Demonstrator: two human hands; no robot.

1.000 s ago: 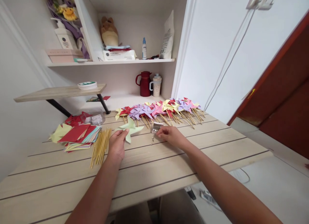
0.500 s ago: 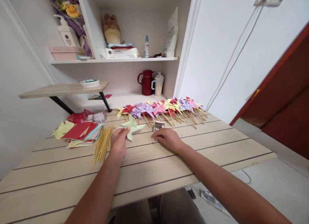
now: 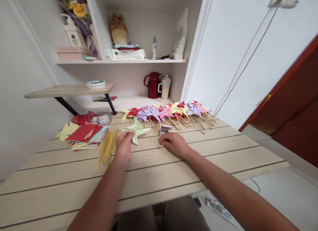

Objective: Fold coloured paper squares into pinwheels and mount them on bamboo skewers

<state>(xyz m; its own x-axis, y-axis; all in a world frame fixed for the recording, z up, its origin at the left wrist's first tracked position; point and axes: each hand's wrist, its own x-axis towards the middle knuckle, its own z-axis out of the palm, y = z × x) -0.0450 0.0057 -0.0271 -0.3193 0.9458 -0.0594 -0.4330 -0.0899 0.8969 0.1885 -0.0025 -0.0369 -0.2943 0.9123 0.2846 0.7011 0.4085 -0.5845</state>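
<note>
Between thumb and fingers, my left hand (image 3: 125, 144) pinches a pale green paper pinwheel (image 3: 136, 130) just above the table. My right hand (image 3: 174, 143) rests at a small open box (image 3: 165, 129) with shiny little pieces inside. Its fingers are bent together at the box's near edge, and what they hold, if anything, is too small to make out. A tiny piece lies on the wood by those fingertips. Left of my left hand is a bundle of thin wooden sticks (image 3: 107, 146). Behind both hands lies a row of finished pinwheels on sticks (image 3: 171, 111).
A stack of coloured paper (image 3: 84, 135) sits on the left of the slatted table (image 3: 149, 178). Behind it are a clear plastic box (image 3: 103, 119) and a small raised wooden shelf (image 3: 67, 90). A red jug (image 3: 153, 86) and a cup (image 3: 165, 87) stand at the back.
The whole view has shifted slightly, with things appearing a little further right. Both hands keep almost the same pose, the left still holding the pinwheel.
</note>
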